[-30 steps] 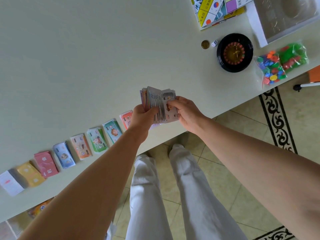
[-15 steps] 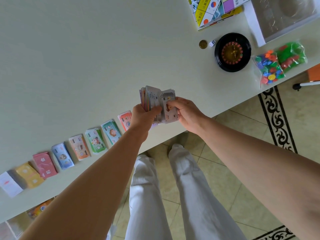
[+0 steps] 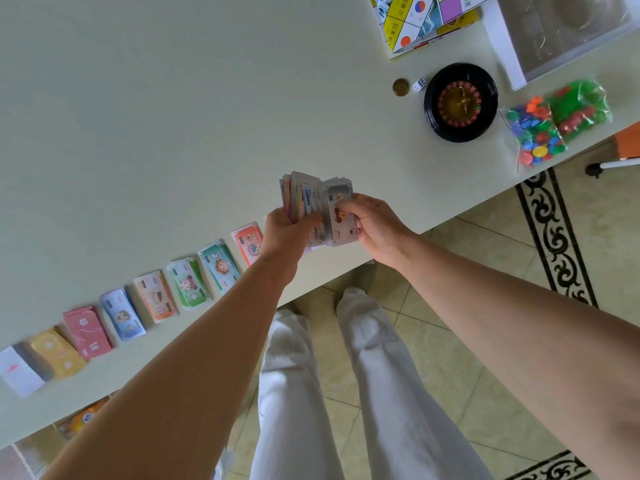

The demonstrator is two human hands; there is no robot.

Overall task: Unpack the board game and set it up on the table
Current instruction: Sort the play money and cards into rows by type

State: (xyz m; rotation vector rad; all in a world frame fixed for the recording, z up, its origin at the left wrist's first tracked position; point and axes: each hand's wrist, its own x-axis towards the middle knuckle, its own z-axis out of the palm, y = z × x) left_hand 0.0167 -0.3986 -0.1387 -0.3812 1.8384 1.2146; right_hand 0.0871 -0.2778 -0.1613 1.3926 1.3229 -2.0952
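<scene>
A thick stack of play-money notes point(image 3: 304, 199) is held over the near edge of the pale table point(image 3: 173, 116). My left hand point(image 3: 289, 228) grips the stack from the left. My right hand point(image 3: 372, 221) pinches the grey front note point(image 3: 337, 220), marked 10, at its right side. Sorted piles of notes lie in a row along the table's edge: red-orange point(image 3: 247, 242), teal point(image 3: 218, 265), green point(image 3: 187, 282), orange point(image 3: 156, 297), blue point(image 3: 121, 315), pink point(image 3: 88, 332), yellow point(image 3: 57, 351) and white point(image 3: 17, 370).
A black roulette wheel point(image 3: 460, 102) sits at the right, with a gold coin point(image 3: 400, 87) and a white die point(image 3: 419, 85) beside it. Bags of coloured chips point(image 3: 554, 119) lie near the right edge. The folded board point(image 3: 426, 19) and box tray point(image 3: 561, 32) are behind.
Both hands stay on the stack almost unmoved. The view has shifted slightly, so the table objects sit a little further left.
</scene>
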